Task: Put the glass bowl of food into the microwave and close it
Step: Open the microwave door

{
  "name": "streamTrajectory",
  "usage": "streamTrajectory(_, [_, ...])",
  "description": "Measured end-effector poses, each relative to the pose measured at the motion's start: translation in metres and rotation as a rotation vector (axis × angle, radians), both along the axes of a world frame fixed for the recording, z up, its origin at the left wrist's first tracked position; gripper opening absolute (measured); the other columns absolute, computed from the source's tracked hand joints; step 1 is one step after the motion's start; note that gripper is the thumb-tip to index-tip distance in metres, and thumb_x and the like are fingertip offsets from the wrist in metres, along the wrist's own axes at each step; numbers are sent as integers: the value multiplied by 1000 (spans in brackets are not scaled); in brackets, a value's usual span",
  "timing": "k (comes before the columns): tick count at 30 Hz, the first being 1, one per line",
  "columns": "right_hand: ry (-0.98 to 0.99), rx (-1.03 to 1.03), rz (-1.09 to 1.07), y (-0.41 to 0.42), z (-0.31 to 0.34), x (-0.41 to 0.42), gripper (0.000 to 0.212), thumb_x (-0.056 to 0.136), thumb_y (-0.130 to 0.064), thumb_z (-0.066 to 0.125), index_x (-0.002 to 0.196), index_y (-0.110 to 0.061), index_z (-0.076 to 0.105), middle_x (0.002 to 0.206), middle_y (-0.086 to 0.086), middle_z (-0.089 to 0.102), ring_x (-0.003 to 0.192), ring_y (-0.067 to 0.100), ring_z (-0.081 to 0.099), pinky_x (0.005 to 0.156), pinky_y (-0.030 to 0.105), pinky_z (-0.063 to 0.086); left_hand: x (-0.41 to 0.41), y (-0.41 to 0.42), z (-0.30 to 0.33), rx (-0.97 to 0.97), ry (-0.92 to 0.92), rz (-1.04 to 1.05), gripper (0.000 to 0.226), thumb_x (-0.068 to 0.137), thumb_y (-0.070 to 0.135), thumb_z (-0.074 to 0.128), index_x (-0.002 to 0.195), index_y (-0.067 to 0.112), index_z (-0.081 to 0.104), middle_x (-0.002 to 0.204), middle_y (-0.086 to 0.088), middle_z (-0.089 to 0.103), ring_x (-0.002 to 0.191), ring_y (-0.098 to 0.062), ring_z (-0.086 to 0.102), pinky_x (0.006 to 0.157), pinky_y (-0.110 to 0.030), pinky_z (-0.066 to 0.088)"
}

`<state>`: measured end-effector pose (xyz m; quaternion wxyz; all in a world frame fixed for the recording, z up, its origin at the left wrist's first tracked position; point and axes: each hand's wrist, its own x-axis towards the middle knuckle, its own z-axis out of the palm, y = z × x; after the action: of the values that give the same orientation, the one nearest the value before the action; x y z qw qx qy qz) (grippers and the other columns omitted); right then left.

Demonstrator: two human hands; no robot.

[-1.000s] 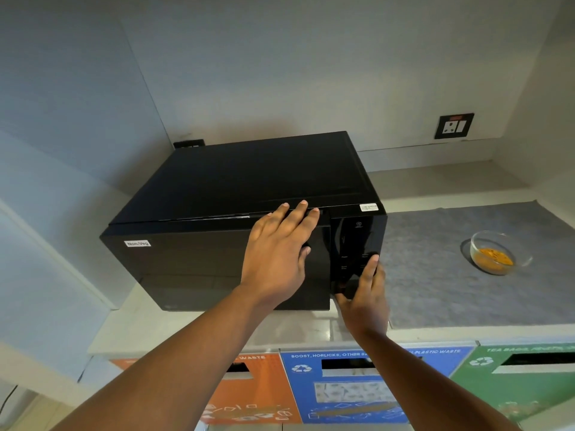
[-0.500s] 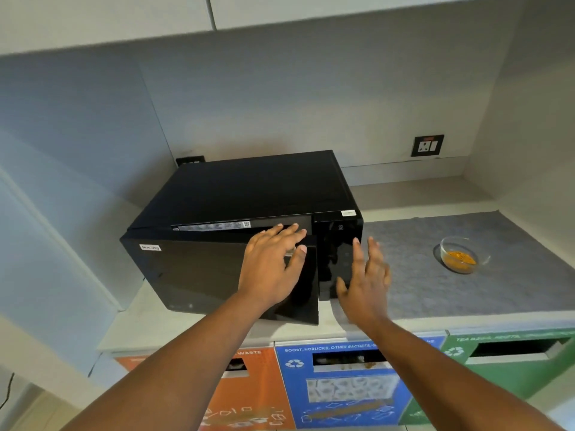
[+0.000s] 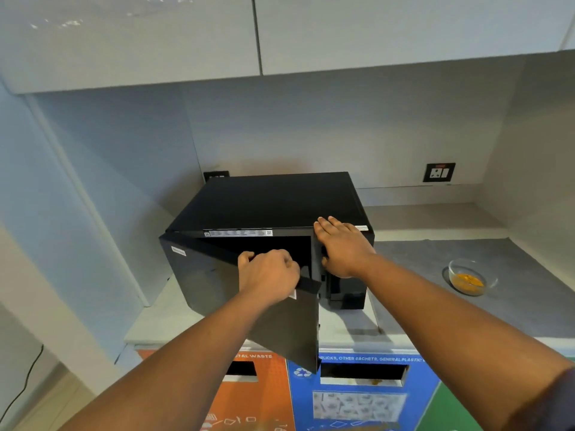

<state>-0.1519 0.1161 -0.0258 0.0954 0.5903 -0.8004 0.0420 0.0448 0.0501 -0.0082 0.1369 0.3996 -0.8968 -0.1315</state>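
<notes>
A black microwave (image 3: 273, 200) stands on the counter at the middle. Its door (image 3: 217, 281) is hinged on the left and swung partly out toward me. My left hand (image 3: 267, 275) grips the door's top edge near its free end. My right hand (image 3: 342, 247) lies flat on the microwave's top right front corner, above the control panel. The glass bowl (image 3: 471, 276) with orange-yellow food sits on the grey mat to the right, well apart from both hands. The dark cavity shows little inside.
A grey mat (image 3: 420, 275) covers the counter right of the microwave. A wall socket (image 3: 438, 172) is behind it. White cabinets (image 3: 280, 32) hang overhead. Orange, blue and green waste bins (image 3: 357, 399) front the counter below.
The door went from shut to swung partly out. My left hand moved from flat on the door to gripping its top edge. My right hand rose from the control panel to the top corner.
</notes>
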Motion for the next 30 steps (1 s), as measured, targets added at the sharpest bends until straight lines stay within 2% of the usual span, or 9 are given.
streamTrajectory(2, [-6, 37, -15, -3, 4, 3, 94, 89, -34, 65, 160, -19, 6, 170, 4, 6, 155, 26, 4, 122, 46, 12, 6, -9, 6, 54, -111, 52, 47, 83, 38, 33, 108, 28, 72, 119, 1, 70, 126, -22, 55, 112, -45, 21])
streamTrajectory(4, [2, 67, -30, -4, 5, 6, 97, 88, -33, 66, 160, -22, 2, 171, 3, 2, 155, 27, 3, 122, 48, 11, 14, -18, 8, 81, -235, 101, 54, 87, 35, 38, 134, 25, 62, 163, -5, 35, 154, -30, 19, 119, -49, 13])
streamTrajectory(5, [12, 83, -36, -5, 6, 8, 98, 89, -34, 66, 160, -24, 0, 171, 3, 1, 155, 29, 2, 122, 50, 11, 19, -21, 10, 100, -267, 129, 58, 88, 35, 39, 143, 24, 53, 170, -7, 16, 157, -31, 4, 121, -50, 9])
streamTrajectory(9, [7, 108, -70, -13, 8, 19, 97, 89, -45, 64, 159, -28, -1, 171, 4, 1, 154, 38, 3, 120, 61, 12, 40, -34, 13, 143, -283, 232, 73, 95, 37, 43, 160, 13, 22, 170, -14, -13, 155, -35, -16, 123, -50, 1])
streamTrajectory(11, [-19, 102, -99, -18, 9, 25, 97, 88, -53, 62, 159, -27, 1, 171, 5, 3, 153, 41, 4, 118, 65, 12, 53, -41, 14, 149, -292, 279, 79, 97, 35, 44, 162, 8, 6, 169, -16, -18, 154, -37, -18, 124, -49, -1])
streamTrajectory(14, [-35, 92, -130, -22, 7, 30, 99, 86, -61, 59, 159, -25, 3, 170, 6, 4, 153, 43, 4, 117, 68, 12, 69, -50, 14, 144, -326, 352, 84, 98, 33, 44, 160, 4, -4, 168, -20, -19, 154, -39, -17, 124, -50, -3])
streamTrajectory(21, [2, 77, -156, -27, 3, 37, 104, 84, -69, 55, 159, -23, 1, 171, 4, 1, 153, 43, 1, 114, 73, 12, 102, -68, 7, 14, -443, 395, 95, 94, 25, 56, 157, -3, -9, 167, -26, -14, 156, -41, -6, 125, -49, 9])
streamTrajectory(26, [5, 84, -156, -31, 0, 39, 102, 85, -68, 52, 159, -23, -3, 171, 5, -2, 154, 38, -4, 113, 75, 11, 123, -76, -2, -103, -531, 374, 106, 88, 23, 71, 157, -3, -5, 168, -27, -5, 156, -41, 2, 125, -48, 14])
streamTrajectory(30, [17, 82, -158, -32, -3, 38, 104, 85, -68, 52, 159, -23, -5, 171, 5, -5, 154, 37, -6, 112, 74, 10, 135, -83, -6, -183, -556, 372, 102, 89, 24, 70, 158, -3, 0, 168, -26, 2, 155, -40, 9, 125, -48, 17])
